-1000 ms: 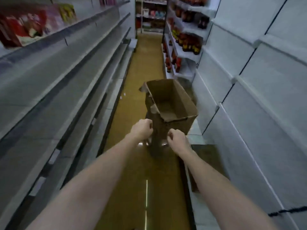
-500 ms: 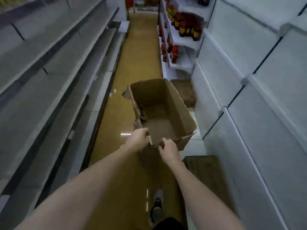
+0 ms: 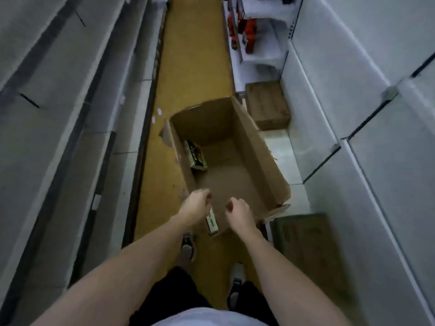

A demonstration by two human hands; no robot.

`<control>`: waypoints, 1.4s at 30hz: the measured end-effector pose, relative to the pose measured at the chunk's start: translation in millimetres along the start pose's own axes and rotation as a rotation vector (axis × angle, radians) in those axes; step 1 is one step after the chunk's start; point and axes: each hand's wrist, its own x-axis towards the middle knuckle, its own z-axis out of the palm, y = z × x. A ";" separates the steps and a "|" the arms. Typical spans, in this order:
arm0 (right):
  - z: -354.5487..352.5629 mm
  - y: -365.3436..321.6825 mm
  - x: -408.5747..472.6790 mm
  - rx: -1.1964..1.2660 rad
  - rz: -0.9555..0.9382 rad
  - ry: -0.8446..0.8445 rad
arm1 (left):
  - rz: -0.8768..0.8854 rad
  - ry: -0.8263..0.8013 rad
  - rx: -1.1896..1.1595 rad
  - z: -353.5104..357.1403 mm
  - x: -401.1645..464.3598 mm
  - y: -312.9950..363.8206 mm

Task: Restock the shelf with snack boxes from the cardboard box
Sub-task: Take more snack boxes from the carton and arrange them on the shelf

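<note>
Down on the aisle floor, the cardboard box (image 3: 237, 147) sits open with one snack box (image 3: 195, 155) along its left wall. My left hand (image 3: 195, 205) and right hand (image 3: 237, 211) are both curled over the near rim; whether they're gripping it, I can't tell.

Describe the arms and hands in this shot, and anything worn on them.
Both forearms are bare to the frame's bottom edge: no sleeves, gloves, watch or rings show on the left hand or the right hand. A white shirt and dark shorts show below.

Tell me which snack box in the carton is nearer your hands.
The white-edged snack box at the carton's near end, right beside the left hand. The green one lies farther along the left wall.
</note>
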 end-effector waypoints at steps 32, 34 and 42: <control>119.4 -62.1 168.6 -0.127 0.601 -0.097 | 0.481 -0.655 0.591 10.2 259.9 -96.4; 109.9 -65.1 177.9 -0.051 0.610 -0.042 | 0.478 -0.654 0.614 6.0 266.3 -95.7; 89.7 -86.5 233.7 0.033 0.549 0.175 | 0.414 -0.608 0.760 -12.8 316.1 -100.6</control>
